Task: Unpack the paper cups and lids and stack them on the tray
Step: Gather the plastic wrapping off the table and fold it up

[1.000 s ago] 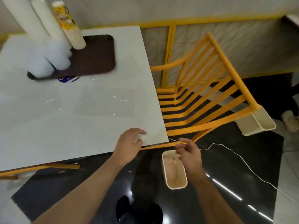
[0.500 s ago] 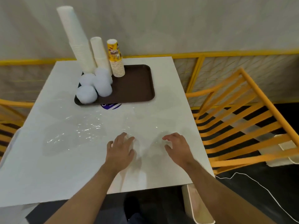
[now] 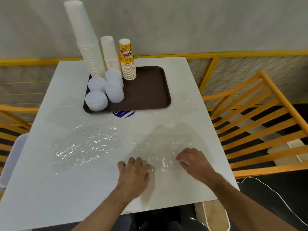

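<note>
A dark brown tray (image 3: 150, 90) lies at the far middle of the white table (image 3: 66, 180). On its left half stand a tall stack of white cups (image 3: 85, 40), a shorter white stack (image 3: 110, 54) and a yellow printed cup stack (image 3: 128, 60). In front of them sit stacks of white lids (image 3: 96, 100), with another lid stack (image 3: 115, 87) beside. Clear plastic wrappers (image 3: 86, 147) lie spread on the table. My left hand (image 3: 133, 174) and my right hand (image 3: 193, 162) rest with curled fingers on a clear wrapper (image 3: 163, 157) near the front edge.
Yellow slatted chairs (image 3: 253, 124) stand to the right and at the left edge. A cream bin (image 3: 215, 215) sits on the dark floor by the table's front right corner. A white cable (image 3: 273, 194) runs across the floor. A blue round sticker (image 3: 124, 113) shows under the tray's front edge.
A second ago both hands were at the table's corner above the floor bin. The view has swung back over the table, and both hands now rest on the clear wrapper.
</note>
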`<state>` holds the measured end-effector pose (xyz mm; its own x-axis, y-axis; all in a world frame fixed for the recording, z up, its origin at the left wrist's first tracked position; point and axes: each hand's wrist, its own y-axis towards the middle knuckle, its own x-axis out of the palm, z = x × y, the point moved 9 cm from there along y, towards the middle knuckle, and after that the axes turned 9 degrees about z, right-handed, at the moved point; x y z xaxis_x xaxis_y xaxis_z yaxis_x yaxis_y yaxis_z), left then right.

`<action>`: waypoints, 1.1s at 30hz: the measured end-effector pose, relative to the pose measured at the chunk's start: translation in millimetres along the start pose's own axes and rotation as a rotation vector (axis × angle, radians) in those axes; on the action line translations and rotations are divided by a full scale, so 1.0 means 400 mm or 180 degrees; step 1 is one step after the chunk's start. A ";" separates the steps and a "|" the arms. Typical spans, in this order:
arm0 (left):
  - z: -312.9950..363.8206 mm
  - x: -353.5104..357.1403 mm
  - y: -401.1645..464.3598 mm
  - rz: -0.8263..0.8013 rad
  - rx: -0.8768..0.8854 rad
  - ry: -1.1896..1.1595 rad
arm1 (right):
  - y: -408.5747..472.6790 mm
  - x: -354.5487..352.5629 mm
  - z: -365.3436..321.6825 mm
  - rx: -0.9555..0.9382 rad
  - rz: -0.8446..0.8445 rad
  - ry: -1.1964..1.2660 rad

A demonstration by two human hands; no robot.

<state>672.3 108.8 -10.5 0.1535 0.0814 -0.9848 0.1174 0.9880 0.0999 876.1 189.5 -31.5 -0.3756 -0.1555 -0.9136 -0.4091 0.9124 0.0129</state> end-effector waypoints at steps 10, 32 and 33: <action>-0.051 -0.084 0.321 0.0161 -0.0525 -0.0411 | 0.195 -0.169 0.106 0.0560 0.0177 0.0472; -0.052 0.056 0.521 0.0400 -0.0182 -0.0111 | 0.489 -0.113 0.177 -0.0254 0.0062 -0.0378; -0.051 0.047 0.517 0.0456 -0.0132 -0.0127 | 0.485 -0.113 0.173 -0.0324 0.0023 -0.0339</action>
<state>679.5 317.2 -11.1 0.2047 0.2175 -0.9544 0.0511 0.9713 0.2323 871.2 399.6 -15.9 -0.2906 -0.1031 -0.9513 -0.4909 0.8695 0.0557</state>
